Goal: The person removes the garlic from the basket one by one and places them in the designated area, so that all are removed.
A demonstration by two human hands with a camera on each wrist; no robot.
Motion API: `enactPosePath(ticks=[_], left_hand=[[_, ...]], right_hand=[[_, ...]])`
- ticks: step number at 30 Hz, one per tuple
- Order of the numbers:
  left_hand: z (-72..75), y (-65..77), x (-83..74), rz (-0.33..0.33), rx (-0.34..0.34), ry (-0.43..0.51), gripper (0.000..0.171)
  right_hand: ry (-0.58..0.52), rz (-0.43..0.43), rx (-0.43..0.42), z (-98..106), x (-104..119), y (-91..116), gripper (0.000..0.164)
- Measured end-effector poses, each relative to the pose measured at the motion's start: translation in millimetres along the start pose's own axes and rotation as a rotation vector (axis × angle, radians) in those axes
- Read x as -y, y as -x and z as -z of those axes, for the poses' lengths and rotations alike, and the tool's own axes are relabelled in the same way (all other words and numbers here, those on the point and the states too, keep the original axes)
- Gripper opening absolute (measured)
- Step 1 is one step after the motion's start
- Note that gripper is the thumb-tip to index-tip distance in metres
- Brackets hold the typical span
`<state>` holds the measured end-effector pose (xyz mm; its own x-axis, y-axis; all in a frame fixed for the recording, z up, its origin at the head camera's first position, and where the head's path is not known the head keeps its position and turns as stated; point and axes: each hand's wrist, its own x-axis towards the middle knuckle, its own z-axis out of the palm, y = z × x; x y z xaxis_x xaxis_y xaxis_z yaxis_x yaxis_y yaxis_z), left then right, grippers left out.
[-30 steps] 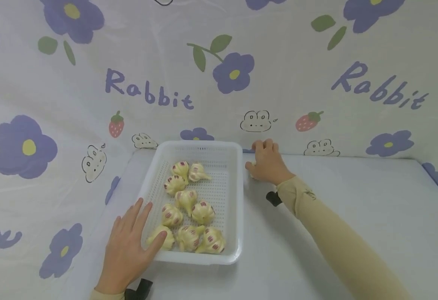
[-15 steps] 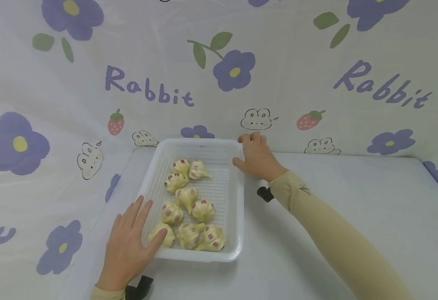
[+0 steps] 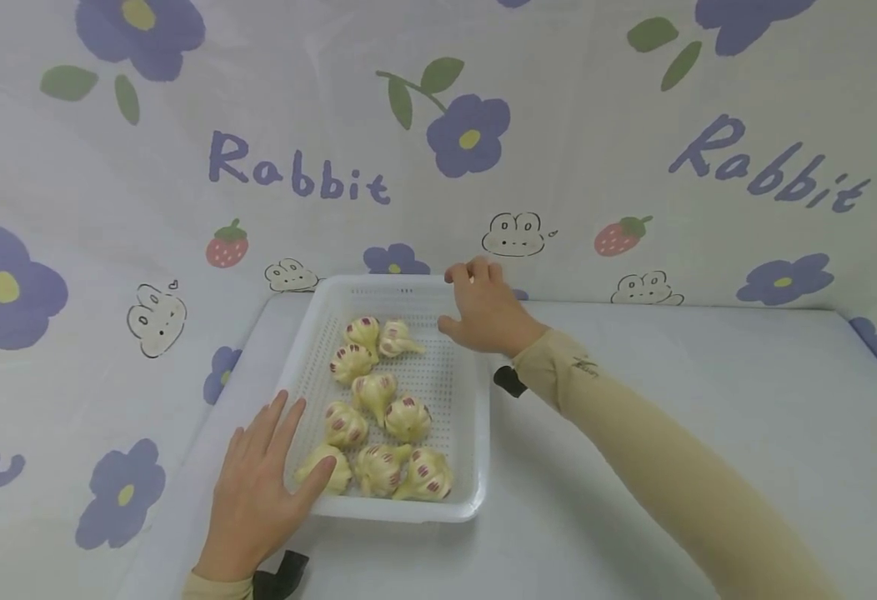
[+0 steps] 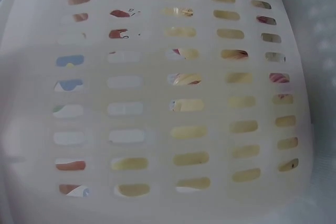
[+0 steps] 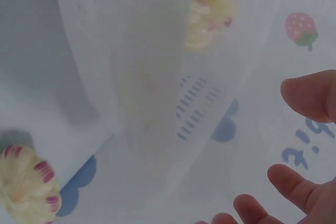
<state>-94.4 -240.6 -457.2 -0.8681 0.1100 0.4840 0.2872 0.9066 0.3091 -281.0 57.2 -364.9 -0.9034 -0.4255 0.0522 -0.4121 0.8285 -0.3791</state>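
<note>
A white perforated plastic basket point(image 3: 438, 508) stands on the table, with several pale garlic bulbs point(image 3: 373, 396) with purple streaks in it. My left hand point(image 3: 254, 492) is at the basket's near left corner, fingers extended along the side and thumb over a bulb. The left wrist view shows only the slotted basket wall point(image 4: 149, 82) close up, with bulbs behind it. Over the far right corner of the basket is my right hand point(image 3: 491, 310), thumb and fingers apart, nothing between them. Another garlic bulb point(image 5: 26, 182) lies outside the basket in the right wrist view; the head view hides it.
The basket stands on a white table point(image 3: 633, 400). Behind it rises a white cloth backdrop point(image 3: 573, 150) printed with purple flowers, strawberries and rabbits. Black wrist mounts point(image 3: 511, 381) show below each hand.
My right hand has moved left, from the table beside the basket to above its far right corner. The left hand and the bulbs in the basket stay in place.
</note>
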Motion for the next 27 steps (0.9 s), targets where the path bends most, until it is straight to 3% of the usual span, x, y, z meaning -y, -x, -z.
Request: enactPosePath(ticks=[8,15,27], left_hand=[[-1.0,-1.2,-0.1,-0.01,-0.013,-0.004,0.075],[0.0,1.0,-2.6,0.025,0.024,-0.015,0.076],[5.3,-17.4,6.6,0.022,0.067,-0.012,0.076]], right_hand=[[0.028,0.047,0.076,2,20,-7,0.071],[0.059,0.068,0.129,-7,38,-16,0.074],[0.075,0.018,0.171,-21,45,-45,0.078]])
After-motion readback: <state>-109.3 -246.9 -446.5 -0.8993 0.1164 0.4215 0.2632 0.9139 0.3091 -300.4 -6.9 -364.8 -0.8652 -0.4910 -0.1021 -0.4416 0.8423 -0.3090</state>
